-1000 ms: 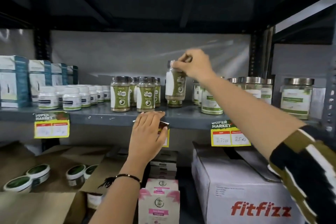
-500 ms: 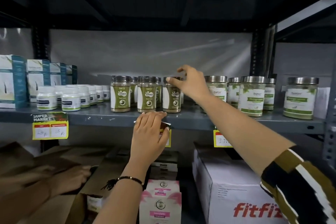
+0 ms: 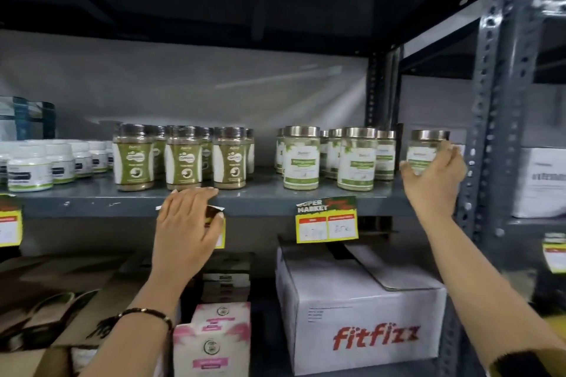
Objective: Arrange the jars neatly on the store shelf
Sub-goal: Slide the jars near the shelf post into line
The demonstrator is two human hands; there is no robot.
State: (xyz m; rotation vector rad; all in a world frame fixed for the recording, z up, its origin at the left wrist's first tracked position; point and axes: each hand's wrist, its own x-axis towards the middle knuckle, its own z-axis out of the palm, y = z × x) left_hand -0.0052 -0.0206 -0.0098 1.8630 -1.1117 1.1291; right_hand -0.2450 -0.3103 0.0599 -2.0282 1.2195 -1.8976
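Note:
On the grey metal shelf (image 3: 263, 197) stands a group of dark-lidded jars of green powder (image 3: 183, 159), in rows, left of centre. To the right stand several silver-lidded pale jars (image 3: 301, 159). One more silver-lidded jar (image 3: 424, 150) stands apart at the far right end, and my right hand (image 3: 435, 180) is wrapped around its lower front. My left hand (image 3: 186, 223) lies flat over the shelf's front edge, covering a price tag, and holds nothing.
White tubs (image 3: 46, 164) and teal boxes (image 3: 27, 118) fill the shelf's left end. A perforated upright post (image 3: 496, 95) stands just right of the held jar. Below sit a white "fitfizz" carton (image 3: 361, 315), pink boxes (image 3: 211, 340) and open cardboard boxes (image 3: 46, 300).
My right hand let go of the dark-lidded jar it set down in the green group and moved right to grip the lone silver-lidded jar. The view shifted right. My left hand stayed put.

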